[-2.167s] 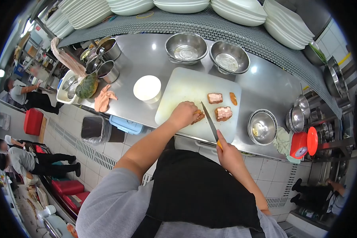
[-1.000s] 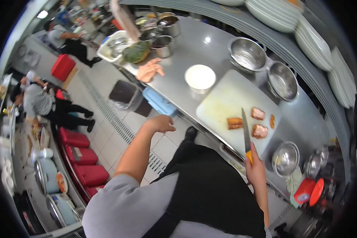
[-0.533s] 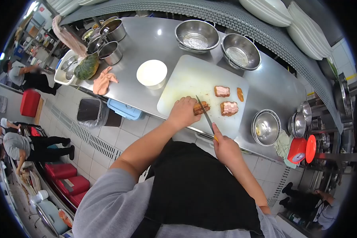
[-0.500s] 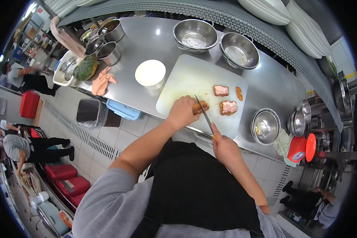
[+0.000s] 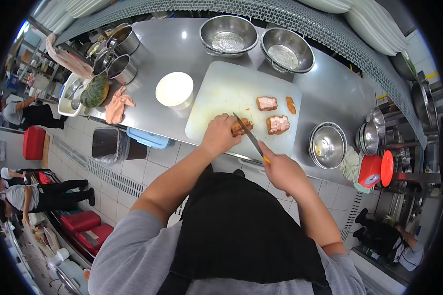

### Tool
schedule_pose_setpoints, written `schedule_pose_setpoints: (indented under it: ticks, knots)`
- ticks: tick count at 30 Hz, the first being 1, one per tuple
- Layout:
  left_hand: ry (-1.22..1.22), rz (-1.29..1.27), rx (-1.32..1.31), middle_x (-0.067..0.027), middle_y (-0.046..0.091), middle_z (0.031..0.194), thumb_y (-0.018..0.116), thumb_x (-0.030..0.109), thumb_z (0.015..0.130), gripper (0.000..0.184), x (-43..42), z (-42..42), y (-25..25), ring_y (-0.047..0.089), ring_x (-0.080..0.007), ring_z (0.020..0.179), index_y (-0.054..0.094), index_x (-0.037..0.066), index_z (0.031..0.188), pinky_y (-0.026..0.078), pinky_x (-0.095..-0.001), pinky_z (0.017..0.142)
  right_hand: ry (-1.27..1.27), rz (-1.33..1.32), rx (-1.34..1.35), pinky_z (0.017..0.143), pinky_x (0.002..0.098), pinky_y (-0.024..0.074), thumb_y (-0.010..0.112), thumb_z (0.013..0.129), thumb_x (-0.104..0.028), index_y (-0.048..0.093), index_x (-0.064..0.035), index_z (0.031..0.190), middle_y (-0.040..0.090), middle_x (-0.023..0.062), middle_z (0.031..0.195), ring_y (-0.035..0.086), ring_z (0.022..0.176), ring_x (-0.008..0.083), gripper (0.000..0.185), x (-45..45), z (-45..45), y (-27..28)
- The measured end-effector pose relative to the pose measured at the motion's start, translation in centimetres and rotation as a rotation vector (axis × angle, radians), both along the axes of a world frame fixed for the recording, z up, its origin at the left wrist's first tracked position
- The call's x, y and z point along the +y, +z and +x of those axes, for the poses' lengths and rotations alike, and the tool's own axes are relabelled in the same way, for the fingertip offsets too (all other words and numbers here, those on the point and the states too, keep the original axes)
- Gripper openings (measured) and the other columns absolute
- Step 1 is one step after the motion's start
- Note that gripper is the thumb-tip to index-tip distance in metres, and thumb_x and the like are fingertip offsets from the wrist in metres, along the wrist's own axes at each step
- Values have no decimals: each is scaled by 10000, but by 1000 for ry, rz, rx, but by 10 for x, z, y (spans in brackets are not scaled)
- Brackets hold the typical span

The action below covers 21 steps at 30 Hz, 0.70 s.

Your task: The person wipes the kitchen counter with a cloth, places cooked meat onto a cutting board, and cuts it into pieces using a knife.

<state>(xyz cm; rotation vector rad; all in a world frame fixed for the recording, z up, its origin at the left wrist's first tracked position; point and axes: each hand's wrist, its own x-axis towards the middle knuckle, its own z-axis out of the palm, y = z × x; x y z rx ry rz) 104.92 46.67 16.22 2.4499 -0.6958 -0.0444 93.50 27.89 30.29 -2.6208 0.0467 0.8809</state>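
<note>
My left hand (image 5: 220,134) presses a browned piece of meat (image 5: 242,127) onto the white cutting board (image 5: 221,83), fingers curled against its left side. My right hand (image 5: 281,169) is closed round the yellow handle of a knife (image 5: 249,136). The blade lies across the meat, its tip pointing up and left beside my left fingers. Right of the blade are a larger cut block of meat (image 5: 277,125), a smaller block (image 5: 267,103) and a thin brown slice (image 5: 291,104).
A white tub (image 5: 175,90) stands left of the board, two steel colanders (image 5: 229,36) behind it. Nested steel bowls (image 5: 327,146), a cloth (image 5: 350,165) and a red scale (image 5: 370,171) are right. A pumpkin (image 5: 94,91) and pots sit left. Other people stand at both sides.
The left hand was off the board a second ago and is back on the meat. Since half a second ago the view has shifted slightly, and the right forearm has swung outward.
</note>
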Motion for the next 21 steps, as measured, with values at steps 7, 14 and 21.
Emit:
schedule_pose_setpoints:
  ticks: [7, 14, 21]
  knots:
    - [19, -28, 20, -145, 618, 984, 780, 241, 703, 414, 2, 0, 3, 601, -340, 1000, 646, 42, 1042, 482, -438, 898, -11, 80, -140, 778, 488, 537, 464, 999, -207, 249, -164, 1577, 686, 224, 934, 677, 849, 369, 618, 9, 14, -47]
    - [12, -33, -19, -137, 615, 974, 778, 227, 712, 401, 1, -2, -1, 602, -334, 996, 651, 46, 1046, 486, -430, 896, 48, 10, 61, 766, 497, 535, 468, 1000, -207, 248, -151, 1575, 682, 233, 926, 679, 838, 382, 618, -6, 9, -12]
    - [32, -36, -27, -139, 611, 981, 780, 219, 712, 412, 2, -4, 2, 599, -331, 1002, 654, 41, 1061, 482, -430, 905, 65, 48, -68, 737, 500, 532, 465, 993, -181, 213, -149, 1583, 679, 217, 861, 671, 800, 380, 643, -3, 0, -46]
